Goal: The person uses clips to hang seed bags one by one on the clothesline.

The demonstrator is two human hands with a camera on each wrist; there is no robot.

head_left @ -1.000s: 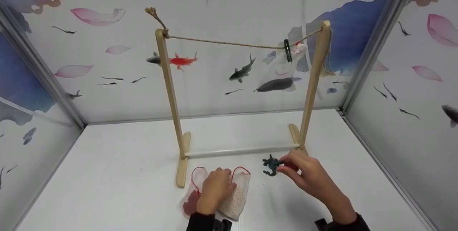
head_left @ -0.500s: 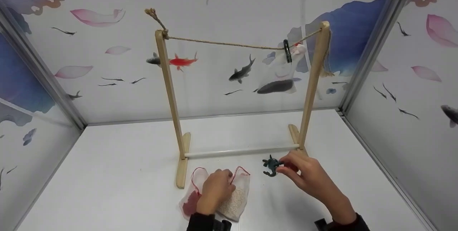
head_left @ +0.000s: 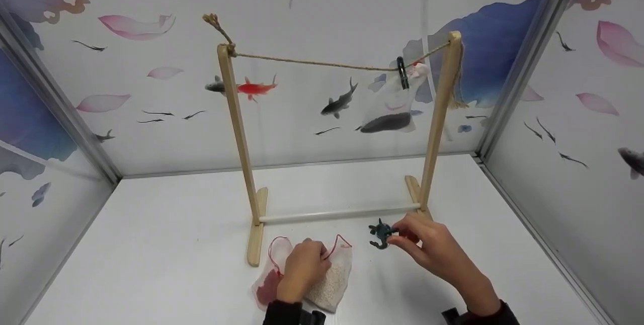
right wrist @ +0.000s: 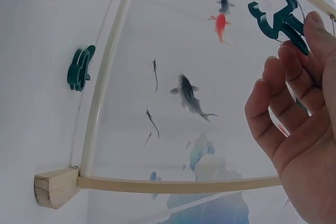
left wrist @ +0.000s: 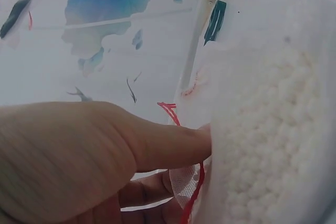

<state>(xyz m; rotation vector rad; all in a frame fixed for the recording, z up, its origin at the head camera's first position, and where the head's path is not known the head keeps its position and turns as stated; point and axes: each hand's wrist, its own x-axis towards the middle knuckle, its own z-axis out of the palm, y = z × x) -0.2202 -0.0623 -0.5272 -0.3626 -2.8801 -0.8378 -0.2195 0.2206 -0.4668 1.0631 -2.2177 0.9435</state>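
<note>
The left hand (head_left: 307, 267) pinches the upper part of the white-filled bag (head_left: 332, 285) between thumb and fingers, with its red string (left wrist: 201, 174) running beside the thumb. This bag lies on the near part of the bench (head_left: 176, 244), its far end turned slightly right. Just left of it, partly covered by the same hand, lies the red-filled bag (head_left: 266, 287), its own string looped at the far end.

To the right, the right hand (head_left: 437, 249) holds a green clip (right wrist: 283, 19) by its handle, thumb against fingers, the mouth pointing left. A second green clip (right wrist: 79, 70) sits on the bench on the near side of the white rod (head_left: 339, 213).

The rod joins the feet of two wooden posts, left post (head_left: 239, 134) and right post (head_left: 438, 118). A rope (head_left: 317, 63) sags between their tops. Near its right end a dark clip (head_left: 403, 72) fastens a pale mesh bag (head_left: 390, 98), whose filling I cannot tell from the printed far wall.
</note>
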